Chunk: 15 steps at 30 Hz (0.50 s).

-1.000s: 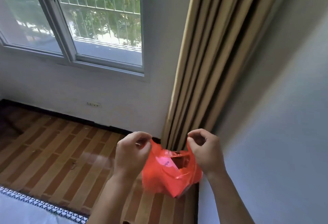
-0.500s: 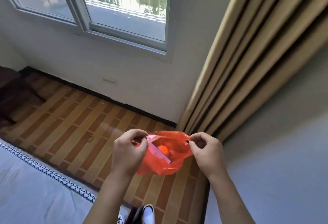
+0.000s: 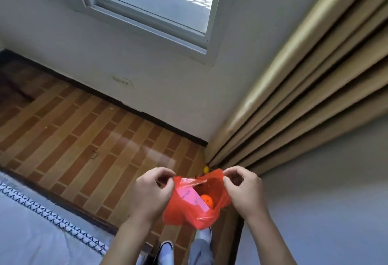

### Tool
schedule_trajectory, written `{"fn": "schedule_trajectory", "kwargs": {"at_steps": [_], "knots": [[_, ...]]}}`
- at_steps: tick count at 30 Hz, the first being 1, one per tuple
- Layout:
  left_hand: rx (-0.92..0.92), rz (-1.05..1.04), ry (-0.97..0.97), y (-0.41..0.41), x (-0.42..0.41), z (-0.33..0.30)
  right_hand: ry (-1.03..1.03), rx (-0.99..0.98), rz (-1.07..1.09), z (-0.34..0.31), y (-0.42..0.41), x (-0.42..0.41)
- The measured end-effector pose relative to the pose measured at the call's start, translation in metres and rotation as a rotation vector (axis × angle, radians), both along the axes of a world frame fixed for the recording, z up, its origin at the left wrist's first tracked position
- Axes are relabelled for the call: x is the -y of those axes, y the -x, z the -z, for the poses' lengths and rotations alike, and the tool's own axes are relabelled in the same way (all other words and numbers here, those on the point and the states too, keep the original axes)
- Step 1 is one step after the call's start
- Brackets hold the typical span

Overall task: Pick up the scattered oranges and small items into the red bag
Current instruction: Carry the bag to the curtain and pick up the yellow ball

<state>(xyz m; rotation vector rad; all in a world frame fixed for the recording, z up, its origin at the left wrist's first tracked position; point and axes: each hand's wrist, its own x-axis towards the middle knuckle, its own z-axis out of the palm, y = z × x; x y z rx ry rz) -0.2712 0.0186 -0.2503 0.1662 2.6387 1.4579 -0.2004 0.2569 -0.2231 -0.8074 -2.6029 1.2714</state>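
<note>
The red bag (image 3: 195, 208) is held up in the air above the floor (image 3: 84, 138), its mouth spread between the two hands. The left rim is pinched by the closed fingers (image 3: 165, 177) of the left hand (image 3: 150, 193), and the right rim is pinched in the same way by the fingers (image 3: 227, 181) of the right hand (image 3: 244, 189). Both hands are curled tight on the thin plastic, so that the opening is seen from above.

Inside the bag, below and between the two sets of fingers, an orange (image 3: 206, 200) is seen near the bottom. Just left of it, a pink card (image 3: 192, 198) with writing is leaned against the inner wall, nearer the left fingers; the writing cannot be read.

Beyond the right fingers, at the foot of the curtain (image 3: 294, 96), a small yellow object (image 3: 206, 169) is seen on the floor, partly hidden by the bag's upper rim; what it is cannot be told.

Below the bag, a shoe (image 3: 165, 252) and a trouser leg (image 3: 200, 252) are seen. To the left of the left hand, well apart from it, the patterned edge of a bed (image 3: 42, 212) is in view. A window (image 3: 147, 2) is set in the wall (image 3: 105, 54) far beyond both hands.
</note>
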Motion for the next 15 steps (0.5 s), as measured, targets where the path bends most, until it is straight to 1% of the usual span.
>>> {"fn": "schedule_trajectory", "kwargs": {"at_steps": [4,9,15], "knots": [[0.006,-0.006,0.004,0.013,-0.001,0.017,0.005,0.048,-0.048,0.024,0.014,-0.004],[0.006,-0.017,0.053,0.030,-0.010,0.041,0.047,0.077,-0.093,0.059,0.043,-0.010],[0.062,-0.050,0.136,0.057,-0.017,0.094,0.086,0.106,-0.162,0.117,0.090,-0.032]]}}
